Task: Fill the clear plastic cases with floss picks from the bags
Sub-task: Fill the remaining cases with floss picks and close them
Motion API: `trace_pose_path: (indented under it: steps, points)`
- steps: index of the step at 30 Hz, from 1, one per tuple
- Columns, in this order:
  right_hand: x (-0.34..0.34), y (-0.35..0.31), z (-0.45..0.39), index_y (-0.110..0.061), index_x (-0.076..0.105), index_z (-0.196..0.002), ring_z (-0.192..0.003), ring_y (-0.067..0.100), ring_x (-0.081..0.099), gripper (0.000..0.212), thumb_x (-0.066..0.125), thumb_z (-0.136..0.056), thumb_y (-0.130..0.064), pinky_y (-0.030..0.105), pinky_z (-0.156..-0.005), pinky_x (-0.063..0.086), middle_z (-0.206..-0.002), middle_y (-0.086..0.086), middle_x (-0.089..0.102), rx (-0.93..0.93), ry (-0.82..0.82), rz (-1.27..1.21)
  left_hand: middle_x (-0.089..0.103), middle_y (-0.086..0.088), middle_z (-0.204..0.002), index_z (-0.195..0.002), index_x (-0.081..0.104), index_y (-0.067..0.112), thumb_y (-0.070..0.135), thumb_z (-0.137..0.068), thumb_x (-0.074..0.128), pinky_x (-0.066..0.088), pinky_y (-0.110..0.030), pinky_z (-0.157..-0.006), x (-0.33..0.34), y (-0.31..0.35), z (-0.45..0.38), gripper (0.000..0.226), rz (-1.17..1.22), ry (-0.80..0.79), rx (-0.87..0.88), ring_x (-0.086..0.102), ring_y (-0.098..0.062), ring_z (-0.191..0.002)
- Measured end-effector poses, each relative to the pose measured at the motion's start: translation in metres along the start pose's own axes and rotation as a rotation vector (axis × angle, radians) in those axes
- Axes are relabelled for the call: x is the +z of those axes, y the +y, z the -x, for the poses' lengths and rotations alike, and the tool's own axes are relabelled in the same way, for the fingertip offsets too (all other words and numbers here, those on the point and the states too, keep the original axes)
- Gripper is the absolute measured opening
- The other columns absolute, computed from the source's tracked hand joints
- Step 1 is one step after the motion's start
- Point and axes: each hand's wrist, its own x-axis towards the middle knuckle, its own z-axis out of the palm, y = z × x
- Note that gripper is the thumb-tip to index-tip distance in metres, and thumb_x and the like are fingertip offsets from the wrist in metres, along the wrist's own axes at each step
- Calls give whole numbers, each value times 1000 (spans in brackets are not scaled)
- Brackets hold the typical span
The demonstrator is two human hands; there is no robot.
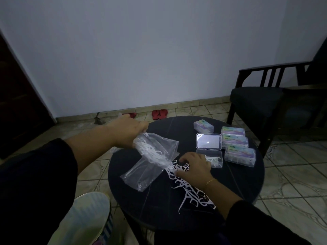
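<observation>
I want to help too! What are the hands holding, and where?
The left hand grips the bag by its upper end, tipped so picks spill out. The right hand gathers loose picks on the table; its hold is unclear.

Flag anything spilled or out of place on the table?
Yes. Loose floss picks lie scattered across the round black table instead of in a case. The left hand holds the clear bag tipped mouth-down over them. The right hand rests on the pile beside the open case, which holds only a few picks.
</observation>
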Motion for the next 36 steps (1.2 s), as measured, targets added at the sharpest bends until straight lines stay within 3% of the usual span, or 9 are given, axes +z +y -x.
trace_pose_path:
  steps: [2, 5, 15, 17, 19, 22, 25, 29, 36]
  points:
    - [1, -3, -1, -40, 54, -117, -128, 15, 27, 52, 70, -70, -55, 36, -101, 21, -132, -14, 41, -13, -52, 11, 50, 11, -91, -95, 31, 30, 48, -81, 62, 31, -29, -74, -1, 2, 0, 38, 42, -12, -11, 45, -11, -79]
    - [3, -12, -7, -40, 55, -124, -130, 17, 24, 56, 67, -72, -59, 40, -105, 18, -138, -12, 38, -25, -97, 61, 51, 11, -91, -95, 31, 31, 47, -82, 63, 35, -31, -82, -2, 6, 0, 38, 77, -11, -3, 46, -11, -81]
    - [-5, -13, -14, -29, 68, -100, -122, 20, 35, 25, 64, -81, -45, 38, -93, 27, -114, -9, 56, 83, -37, 69, 53, 11, -88, -95, 34, 32, 50, -80, 65, 39, -26, -77, 1, -14, 7, 39, 61, 65, -37, 46, -9, -75]
    - [-6, -8, -12, -32, 62, -114, -127, 21, 32, 39, 67, -78, -46, 39, -97, 27, -125, -9, 51, 93, -38, 45, 52, 12, -85, -95, 36, 32, 51, -78, 66, 46, -29, -79, 2, -18, 6, 39, 72, 80, -55, 46, -8, -72]
    - [-7, -6, -9, -35, 41, -136, -134, 21, 23, 74, 73, -71, -50, 43, -105, 22, -142, -7, 36, 106, -46, -11, 51, 13, -84, -95, 36, 32, 51, -78, 66, 48, -31, -79, 2, -19, 6, 39, 80, 77, -70, 47, -8, -72]
    - [-5, -15, -10, -38, 28, -142, -138, 19, 14, 94, 75, -64, -58, 46, -109, 15, -151, -7, 20, 40, -61, -17, 50, 13, -82, -93, 35, 32, 50, -80, 65, 38, -23, -67, -1, -10, 5, 37, 96, 91, -51, 48, -9, -73]
    - [-3, -29, -15, -37, 44, -134, -136, 19, 15, 74, 71, -68, -58, 45, -109, 16, -147, -9, 26, -22, -51, 82, 45, 16, -80, -92, 36, 31, 47, -80, 65, 29, -24, -68, -5, -1, 5, 35, 128, 94, -37, 49, -10, -77]
    - [-7, -35, -17, -28, 56, -124, -132, 17, 24, 52, 67, -78, -49, 40, -105, 20, -132, -7, 47, 57, -44, 44, 44, 15, -89, -98, 39, 29, 45, -80, 66, 36, -37, -93, -6, 2, 7, 37, 167, 64, -52, 47, -10, -82]
    - [-23, -14, -12, -22, 62, -114, -129, 20, 29, 41, 61, -83, -50, 40, -100, 25, -126, -5, 52, 110, -95, 217, 46, 15, -88, -97, 33, 32, 41, -79, 69, 37, -30, -91, 2, 5, 1, 41, 155, 30, -53, 48, -8, -81]
